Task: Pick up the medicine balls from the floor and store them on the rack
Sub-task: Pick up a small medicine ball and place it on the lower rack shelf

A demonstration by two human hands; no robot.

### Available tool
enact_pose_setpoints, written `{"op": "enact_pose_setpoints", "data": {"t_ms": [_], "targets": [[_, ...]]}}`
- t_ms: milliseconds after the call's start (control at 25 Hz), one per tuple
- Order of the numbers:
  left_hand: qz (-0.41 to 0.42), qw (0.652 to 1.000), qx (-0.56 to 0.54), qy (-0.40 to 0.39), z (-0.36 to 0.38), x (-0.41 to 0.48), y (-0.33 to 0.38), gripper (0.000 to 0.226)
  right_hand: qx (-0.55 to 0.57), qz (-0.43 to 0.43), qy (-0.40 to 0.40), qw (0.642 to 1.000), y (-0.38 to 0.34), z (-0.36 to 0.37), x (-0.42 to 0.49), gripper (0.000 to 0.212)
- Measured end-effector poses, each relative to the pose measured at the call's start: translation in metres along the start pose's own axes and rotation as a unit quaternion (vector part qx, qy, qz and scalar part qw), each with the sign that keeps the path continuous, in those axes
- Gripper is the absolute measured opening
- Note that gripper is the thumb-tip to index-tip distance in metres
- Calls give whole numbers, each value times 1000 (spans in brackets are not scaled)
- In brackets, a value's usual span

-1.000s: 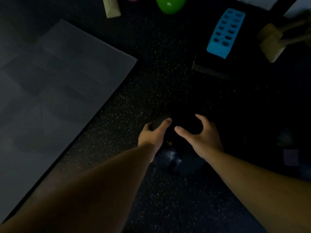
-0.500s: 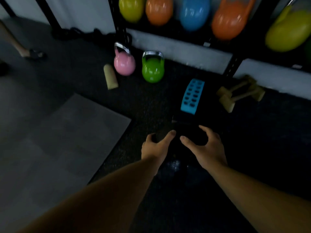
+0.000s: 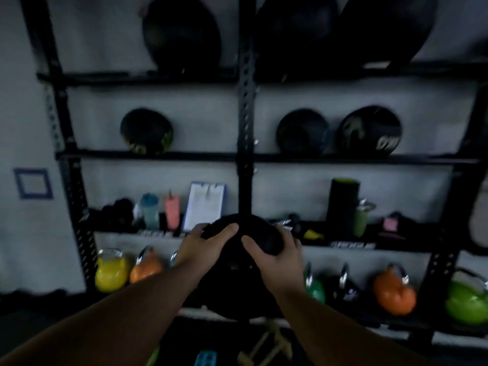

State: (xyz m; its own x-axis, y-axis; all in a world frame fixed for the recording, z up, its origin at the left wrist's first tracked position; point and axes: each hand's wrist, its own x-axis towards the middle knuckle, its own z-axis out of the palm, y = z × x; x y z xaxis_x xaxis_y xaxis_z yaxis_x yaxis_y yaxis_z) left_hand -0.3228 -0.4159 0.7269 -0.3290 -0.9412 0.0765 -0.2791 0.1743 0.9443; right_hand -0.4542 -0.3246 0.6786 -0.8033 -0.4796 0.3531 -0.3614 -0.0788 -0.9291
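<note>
Brightness: dim overall, underexposed; the grey wall (image 3: 163, 112) behind the rack (image 3: 247, 107) is the lightest area.
Light source: not in view; the wall reads evenly lit, with no clear beam.
Shadows: the black medicine ball (image 3: 243, 262) in front of the rack's centre post merges into darkness, its outline hard to trace; the floor below the rack is almost black.
Glare: small highlights on the steel handles of the kettlebells (image 3: 393, 293) on the rack's lowest shelf.
Blur: motion smear across the whole frame; lettering on the shelved balls (image 3: 369, 130) is unreadable.
Distortion: wide-angle bending, the rack's outer uprights lean outward from the centre post.
Colour: only the kettlebells look saturated.
</note>
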Motion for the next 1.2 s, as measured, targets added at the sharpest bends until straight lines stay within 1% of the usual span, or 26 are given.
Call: {"op": "enact_pose_setpoints", "data": {"t_ms": [80,120,200,240,280,360,480,600,720,840,960,1000,1080,1200], "targets": [[73,997,-21,-11,11,-2,116,51,14,-54,31,998,-89,-57,50,111],[107,994,-28,-14,16,-7,168,57,18,-75,52,996,-129,-86,73,111],[164,985,-55,-16,26,-19,258,90,8,-117,74,990,-202,-140,112,108],[185,980,-72,-22,33,-21,296,100,6,-138,84,987,-232,-165,130,107],[210,973,-88,-37,38,-24,330,102,7,-157,96,983,-258,-186,144,107],[249,960,-105,-68,51,-25,390,99,10,-191,132,973,-298,-218,171,106],[303,942,-115,-88,85,-19,458,100,15,-217,193,957,-330,-261,205,101],[345,922,-110,-137,136,-13,510,98,24,-211,262,941,-331,-307,240,102],[380,897,-94,-205,198,-21,541,92,31,-202,328,923,-312,-357,260,101],[388,881,-99,-252,276,-14,555,81,-1,-206,377,903,-284,-407,292,95],[389,878,-107,-258,362,5,558,75,-22,-218,389,895,-240,-454,339,88],[390,878,-104,-256,390,14,557,74,-24,-221,390,894,-221,-465,358,88],[387,883,-95,-248,457,37,559,76,-21,-226,396,890,-176,-492,408,96],[357,903,-75,-227,555,84,559,75,-3,-200,356,913,-108,-521,502,100]]}}
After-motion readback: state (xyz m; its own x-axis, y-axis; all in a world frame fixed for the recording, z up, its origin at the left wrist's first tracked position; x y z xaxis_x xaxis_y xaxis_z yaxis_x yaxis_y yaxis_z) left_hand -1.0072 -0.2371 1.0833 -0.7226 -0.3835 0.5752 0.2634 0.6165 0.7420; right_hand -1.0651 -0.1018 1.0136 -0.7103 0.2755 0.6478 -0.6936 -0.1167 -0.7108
